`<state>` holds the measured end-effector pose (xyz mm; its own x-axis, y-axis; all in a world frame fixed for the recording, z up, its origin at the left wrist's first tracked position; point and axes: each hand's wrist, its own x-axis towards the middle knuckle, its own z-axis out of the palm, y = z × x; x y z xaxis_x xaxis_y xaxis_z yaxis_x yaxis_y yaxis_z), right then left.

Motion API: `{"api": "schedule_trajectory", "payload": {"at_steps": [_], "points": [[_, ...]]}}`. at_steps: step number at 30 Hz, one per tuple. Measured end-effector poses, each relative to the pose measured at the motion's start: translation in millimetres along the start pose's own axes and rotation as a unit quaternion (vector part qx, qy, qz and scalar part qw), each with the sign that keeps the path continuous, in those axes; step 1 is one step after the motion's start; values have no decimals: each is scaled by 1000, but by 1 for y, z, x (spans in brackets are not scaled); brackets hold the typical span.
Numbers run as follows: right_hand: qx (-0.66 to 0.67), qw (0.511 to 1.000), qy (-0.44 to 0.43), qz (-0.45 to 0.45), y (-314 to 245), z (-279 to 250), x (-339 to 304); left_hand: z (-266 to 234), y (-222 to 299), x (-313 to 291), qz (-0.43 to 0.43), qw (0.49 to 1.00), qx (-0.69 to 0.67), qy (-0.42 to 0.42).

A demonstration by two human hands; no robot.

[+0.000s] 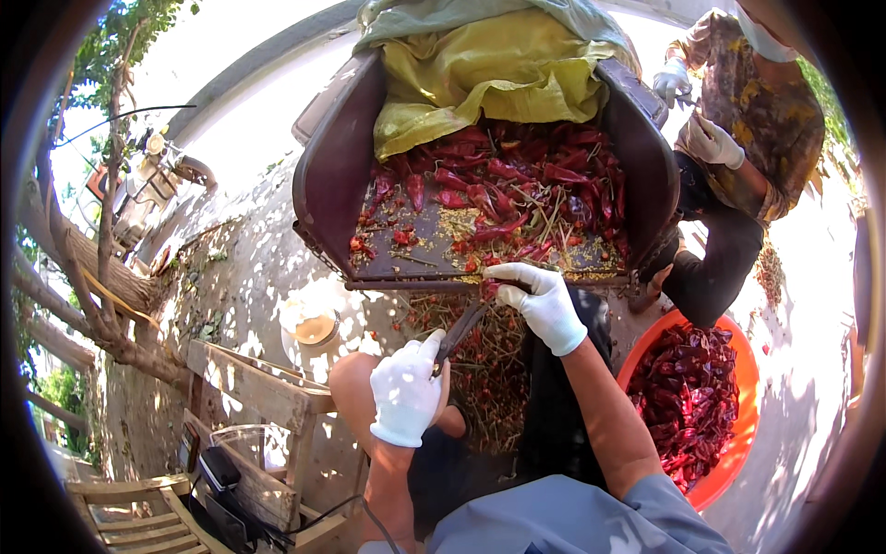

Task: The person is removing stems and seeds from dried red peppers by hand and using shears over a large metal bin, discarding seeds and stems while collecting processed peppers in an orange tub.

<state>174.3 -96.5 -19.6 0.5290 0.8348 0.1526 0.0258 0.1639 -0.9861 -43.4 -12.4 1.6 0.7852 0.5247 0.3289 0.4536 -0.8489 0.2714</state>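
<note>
Sunlit yard [245,277]; left hand [406,392], fingers curled round scissors [463,332]; right hand [546,307] pinching a pepper [490,289] at their tips; clean cutting likely needs fingertips held clear.

Sunlight is dappling the ground [249,277]; a tree [103,258] is leaning at left, a chair [120,492] is standing below.

no legible text, numbers, signs

From the head, one wide view looks down and forward, left hand [404,395] and right hand [546,308] near
</note>
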Motion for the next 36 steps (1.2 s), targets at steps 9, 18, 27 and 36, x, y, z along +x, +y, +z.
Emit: {"api": "schedule_trajectory", "payload": {"at_steps": [9,18,27,36], "points": [[-110,993,2,-37,-2,2,-1,-2,-4,-1,-28,997,-49,-49],[-83,996,-42,-3,3,-4,-1,19,-17,0,-65,964,-241,-91],[361,919,-43,151,18,8,2,67,9,1,-132,857,-498,-16],[372,916,43,145,17,29,6,65,20,1,-261,734,-625,-50]]}}
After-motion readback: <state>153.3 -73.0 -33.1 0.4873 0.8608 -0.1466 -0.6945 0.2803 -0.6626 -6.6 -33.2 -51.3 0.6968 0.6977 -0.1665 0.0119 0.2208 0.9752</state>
